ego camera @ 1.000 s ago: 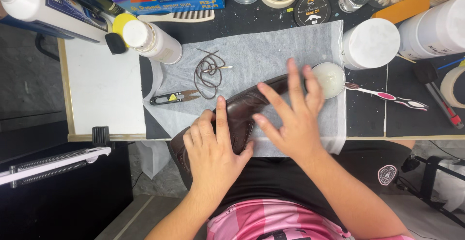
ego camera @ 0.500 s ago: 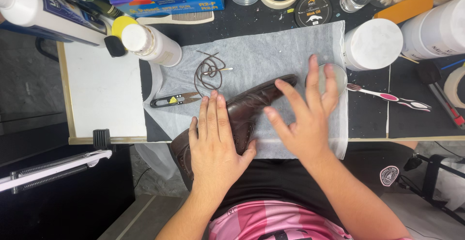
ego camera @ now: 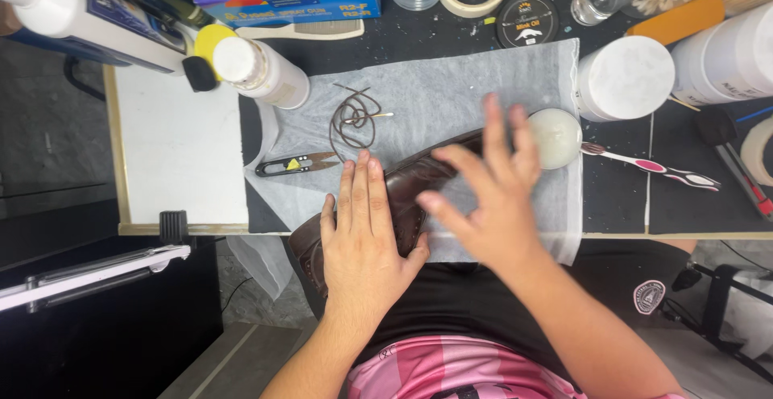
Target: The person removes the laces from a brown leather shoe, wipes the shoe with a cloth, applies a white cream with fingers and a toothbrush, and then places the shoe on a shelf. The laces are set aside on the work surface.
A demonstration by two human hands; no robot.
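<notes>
A coiled brown shoelace (ego camera: pixel 355 119) and thread snips (ego camera: pixel 295 163) lie beside a pink toothbrush (ego camera: pixel 652 166) and white bottle (ego camera: pixel 262 71)

Desk (ego camera: pixel 628 206): dark top with a pale wood edge, cluttered along the far side. A white board (ego camera: pixel 177 149) lies on its left part, well left of the hands. A white clamp arm (ego camera: pixel 88 274) with a black clip (ego camera: pixel 173 226) grips the desk edge near the bottom-left, left of and nearer than the hands. Under the desk on that side it is dark; a strip of grey floor (ego camera: pixel 241 359) shows below. Right of the hands, below the desk edge, a black stand frame (ego camera: pixel 717 310) sits on grey floor. Light is even and bright, with soft shadows.
</notes>
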